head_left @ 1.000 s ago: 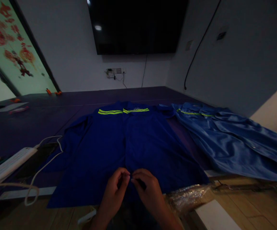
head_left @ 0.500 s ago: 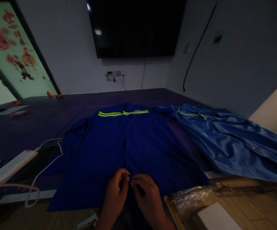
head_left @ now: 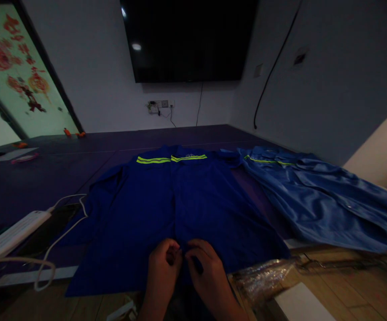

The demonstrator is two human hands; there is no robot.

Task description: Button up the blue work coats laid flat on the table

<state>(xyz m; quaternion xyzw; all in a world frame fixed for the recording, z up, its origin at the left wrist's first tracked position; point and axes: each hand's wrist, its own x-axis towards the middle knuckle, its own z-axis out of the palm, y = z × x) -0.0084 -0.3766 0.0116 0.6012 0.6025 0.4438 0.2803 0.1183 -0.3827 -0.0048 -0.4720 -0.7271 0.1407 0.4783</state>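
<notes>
A dark blue work jacket [head_left: 140, 209] with yellow-green reflective bands across the chest lies front up, its collar away from me and its hem hanging over the near edge. Low on the centre front, my left hand [head_left: 164, 263] is closed, thumb and fingers pinching the jacket's front edge. Just right of it, my right hand [head_left: 205, 263] pinches the other front edge with curled fingers. The fingertips are a small gap apart; any button between them is too dark to make out.
A lighter blue garment [head_left: 314, 191] lies at the right. On the left are a white power strip [head_left: 16, 234], a dark phone [head_left: 48, 229] and a looping white cable. Below the near edge sit clear plastic wrap [head_left: 263, 281] and a white box [head_left: 302, 303]. A television [head_left: 190, 40] hangs ahead.
My hands have moved slightly toward me, and the gap between their fingertips is a little wider. The jacket lies as before.
</notes>
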